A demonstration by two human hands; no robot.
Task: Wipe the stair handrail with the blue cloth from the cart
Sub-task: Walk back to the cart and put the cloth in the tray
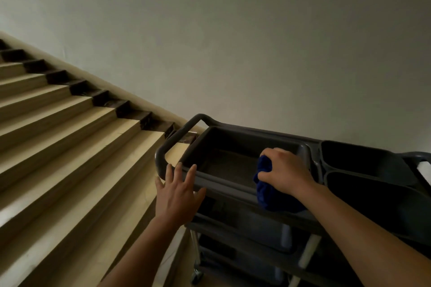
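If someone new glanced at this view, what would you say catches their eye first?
Probably the blue cloth, the only vivid colour, bunched in the right hand at the near rim of the grey cart at lower right. Next, the left hand, fingers spread open, just left of the cart by its handle. Then the pale stairs climbing toward the upper left along a bare wall; no handrail is in view.

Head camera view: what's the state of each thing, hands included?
Dark blue cloth: bunched, gripped, draped over the tray's near edge.
Right hand: closed on the cloth.
Left hand: open, fingers spread, near the cart's rim.
Grey plastic cleaning cart: parked at the foot of the stairs.
Cart's top tray: apparently empty besides the cloth.
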